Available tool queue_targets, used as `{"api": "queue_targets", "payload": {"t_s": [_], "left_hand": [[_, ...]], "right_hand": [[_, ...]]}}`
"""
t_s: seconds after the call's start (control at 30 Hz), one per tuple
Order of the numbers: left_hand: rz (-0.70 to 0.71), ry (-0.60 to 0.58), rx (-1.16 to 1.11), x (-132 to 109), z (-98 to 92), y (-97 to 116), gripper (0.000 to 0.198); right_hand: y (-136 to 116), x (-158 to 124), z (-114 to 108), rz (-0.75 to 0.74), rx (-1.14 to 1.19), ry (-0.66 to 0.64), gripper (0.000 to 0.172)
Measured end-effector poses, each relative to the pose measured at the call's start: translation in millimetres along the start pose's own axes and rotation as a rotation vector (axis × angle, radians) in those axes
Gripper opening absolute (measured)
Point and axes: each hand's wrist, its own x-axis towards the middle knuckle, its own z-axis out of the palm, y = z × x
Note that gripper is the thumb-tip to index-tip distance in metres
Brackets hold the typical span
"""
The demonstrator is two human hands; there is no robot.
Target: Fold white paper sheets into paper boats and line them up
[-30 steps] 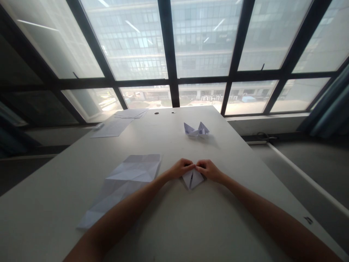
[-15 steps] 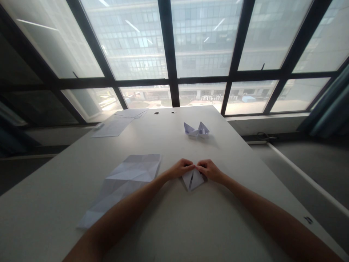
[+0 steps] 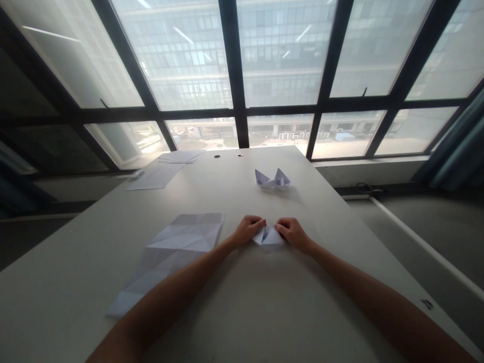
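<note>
A small piece of folded white paper (image 3: 269, 237) is held between my two hands over the middle of the table. My left hand (image 3: 248, 229) pinches its left side, fingers closed. On the other side my right hand (image 3: 292, 233) grips the paper's right edge between thumb and fingers. A slit between two flaps runs down the paper's front, and its lower part is tilted up toward me. Fingers cover its outer edges. Beyond my hands stands a finished-looking folded paper shape (image 3: 273, 180) with two upright points.
A large creased white sheet (image 3: 177, 247) lies left of my hands, partly under my left forearm. Flat papers (image 3: 155, 177) rest at the far left of the white table (image 3: 287, 312). A small dark object (image 3: 427, 304) sits near the right edge. Windows rise behind.
My hands have moved slightly apart. The folded paper's near point, which lay pointing toward me, is now lifted, so the paper looks shorter and more open at the slit.
</note>
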Motion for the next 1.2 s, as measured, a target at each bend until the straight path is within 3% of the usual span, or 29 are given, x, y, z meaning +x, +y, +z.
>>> {"api": "queue_targets", "payload": {"t_s": [0.3,0.5,0.77,0.87,1.1,1.2], "left_hand": [[-0.081,0.510,-0.189,6.3,-2.2,-8.4,0.048],[-0.037,0.621,-0.296,10.3,-7.2,-15.7,0.055],[0.018,0.726,-0.358,14.8,-4.6,-24.5,0.045],[0.011,0.634,-0.468,14.8,-2.6,-22.2,0.044],[-0.076,0.149,-0.873,8.3,-2.1,-13.3,0.050],[-0.103,0.018,-0.940,3.9,0.2,-11.1,0.062]], "right_hand": [[19.2,6.8,-2.8,0.013,0.111,0.301,0.028],[27.4,11.4,-8.9,-0.033,0.166,0.491,0.030],[27.5,11.3,-10.9,-0.109,0.217,0.630,0.029],[24.5,9.7,-10.3,-0.124,0.216,0.624,0.029],[17.7,5.7,-5.9,-0.154,0.223,0.555,0.029],[14.9,3.7,-5.4,-0.158,0.212,0.534,0.028]]}}
